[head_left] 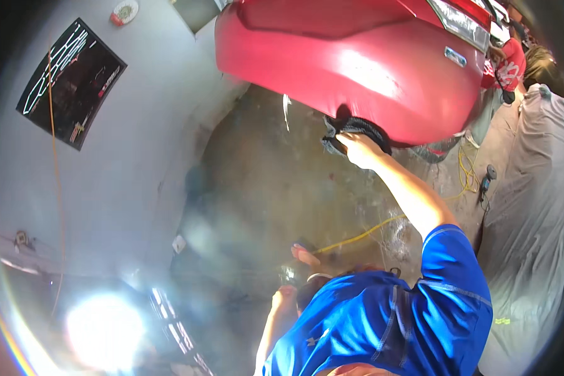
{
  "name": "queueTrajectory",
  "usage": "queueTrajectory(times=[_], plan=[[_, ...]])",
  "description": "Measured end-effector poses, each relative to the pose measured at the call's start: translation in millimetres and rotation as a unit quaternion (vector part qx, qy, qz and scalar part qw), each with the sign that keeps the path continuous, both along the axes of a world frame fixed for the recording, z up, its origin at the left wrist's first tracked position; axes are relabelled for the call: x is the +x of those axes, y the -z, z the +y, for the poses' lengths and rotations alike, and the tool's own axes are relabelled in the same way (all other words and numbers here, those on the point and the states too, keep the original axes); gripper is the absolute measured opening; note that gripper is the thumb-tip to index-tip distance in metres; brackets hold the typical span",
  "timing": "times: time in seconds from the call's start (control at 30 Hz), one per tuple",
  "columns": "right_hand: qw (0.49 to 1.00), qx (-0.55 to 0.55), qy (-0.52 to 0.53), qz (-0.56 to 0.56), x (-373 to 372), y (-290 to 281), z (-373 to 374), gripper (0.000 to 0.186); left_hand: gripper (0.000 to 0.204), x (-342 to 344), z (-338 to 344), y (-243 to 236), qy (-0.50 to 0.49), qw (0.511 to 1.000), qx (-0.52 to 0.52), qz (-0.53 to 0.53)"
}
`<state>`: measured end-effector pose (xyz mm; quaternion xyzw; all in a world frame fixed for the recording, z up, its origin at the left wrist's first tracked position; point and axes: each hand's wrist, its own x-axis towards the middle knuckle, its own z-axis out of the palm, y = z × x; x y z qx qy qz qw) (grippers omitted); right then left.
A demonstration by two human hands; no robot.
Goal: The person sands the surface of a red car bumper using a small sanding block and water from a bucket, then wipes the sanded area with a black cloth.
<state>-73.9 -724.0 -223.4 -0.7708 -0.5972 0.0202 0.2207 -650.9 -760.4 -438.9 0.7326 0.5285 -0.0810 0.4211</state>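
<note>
My right hand reaches forward and is shut on a dark cloth, pressing it against the lower edge of a glossy red car body. The cloth bunches around my fingers and touches the paint. My left hand hangs low near my blue shirt, fingers curled. Glare blurs it, so whether it holds anything is unclear. A bare foot shows on the floor just above that hand.
A yellow cord runs over the stained concrete floor. A grey cover drapes a vehicle at right, with a small power tool beside it. Another person in red stands at top right. A dark poster hangs left; a bright lamp glares below.
</note>
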Motion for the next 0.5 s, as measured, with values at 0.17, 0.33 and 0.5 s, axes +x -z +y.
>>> queueTrajectory(times=[0.17, 0.33, 0.5], plan=[[0.961, -0.002, 0.128, 0.244, -112, 105, -145, 0.033, 0.052, -32, -112, -8, 0.000, 0.994, 0.111, 0.006], [0.902, -0.103, 0.260, 0.329, -230, 174, -260, 0.036, 0.028, -74, -118, -15, 0.324, 0.945, 0.042, 0.017], [0.894, -0.271, 0.073, 0.348, -286, 122, -264, 0.072, 0.073, -24, -120, -87, 0.109, 0.989, 0.024, -0.099]])
